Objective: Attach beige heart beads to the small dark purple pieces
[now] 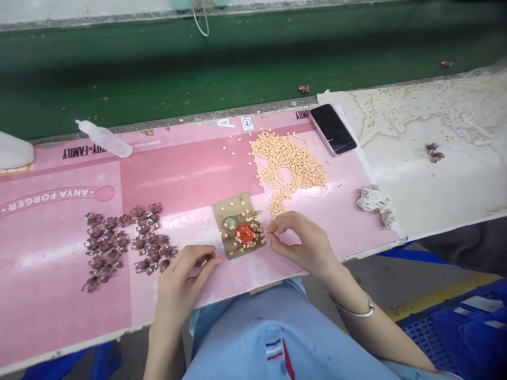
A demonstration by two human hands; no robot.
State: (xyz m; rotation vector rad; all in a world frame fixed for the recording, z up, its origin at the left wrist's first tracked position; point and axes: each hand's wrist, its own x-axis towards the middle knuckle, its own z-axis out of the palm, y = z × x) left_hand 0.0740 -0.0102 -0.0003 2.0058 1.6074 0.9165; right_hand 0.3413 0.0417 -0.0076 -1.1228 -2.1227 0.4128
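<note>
My left hand (186,279) lies on the pink mat (178,174), fingers pinched on one small dark purple piece (208,258). My right hand (304,243) rests just right of a small brown cardboard square (237,211), its thumb and forefinger pinched together; what they hold is too small to make out. On the cardboard sit a red blob (244,233), a small round cap (229,223) and a few tan bits. A heap of tan heart-shaped bits (289,163) lies behind my right hand. Several dark purple pieces (119,243) are spread out to the left.
A black phone (331,129) lies at the mat's far right corner. A clear squeeze bottle (105,139) lies on its side at the back left. A crumpled tissue (375,203) sits on the white board to the right. A green conveyor belt (237,63) runs behind.
</note>
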